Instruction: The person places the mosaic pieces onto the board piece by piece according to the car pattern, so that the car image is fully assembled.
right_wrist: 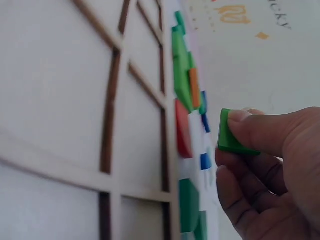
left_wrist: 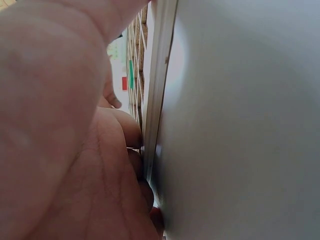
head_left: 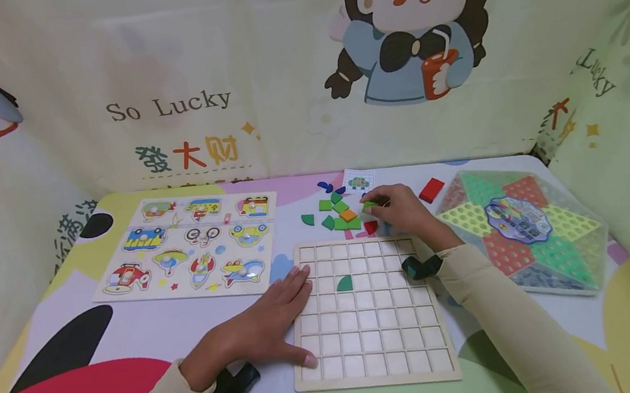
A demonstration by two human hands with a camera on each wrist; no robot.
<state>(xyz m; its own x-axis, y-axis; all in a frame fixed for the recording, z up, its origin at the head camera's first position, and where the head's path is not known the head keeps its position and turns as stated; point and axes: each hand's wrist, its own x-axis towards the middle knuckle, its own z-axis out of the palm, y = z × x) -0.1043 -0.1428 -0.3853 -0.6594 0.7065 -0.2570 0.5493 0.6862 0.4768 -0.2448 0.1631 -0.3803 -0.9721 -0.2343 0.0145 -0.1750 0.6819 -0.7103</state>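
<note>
My right hand (head_left: 402, 209) pinches a light green square tile (right_wrist: 231, 137) between thumb and fingers, raised beyond the far right part of a wooden grid board (head_left: 370, 319). My left hand (head_left: 266, 324) rests along the board's left edge with its fingers straight and its thumb on the frame. A dark green quarter-round piece (head_left: 345, 283) lies in one square of the board. Behind the board are loose pieces: several green ones, an orange tile (head_left: 348, 215), a red piece (head_left: 370, 227) and some blue ones (head_left: 325, 186).
A small pattern card (head_left: 359, 180) lies behind the loose pieces. To the left is a vehicle puzzle board (head_left: 184, 284). On the right stand a red block (head_left: 431, 190) and a clear hexagonal case (head_left: 522, 230) of coloured pieces. A printed curtain (head_left: 275, 64) closes off the back.
</note>
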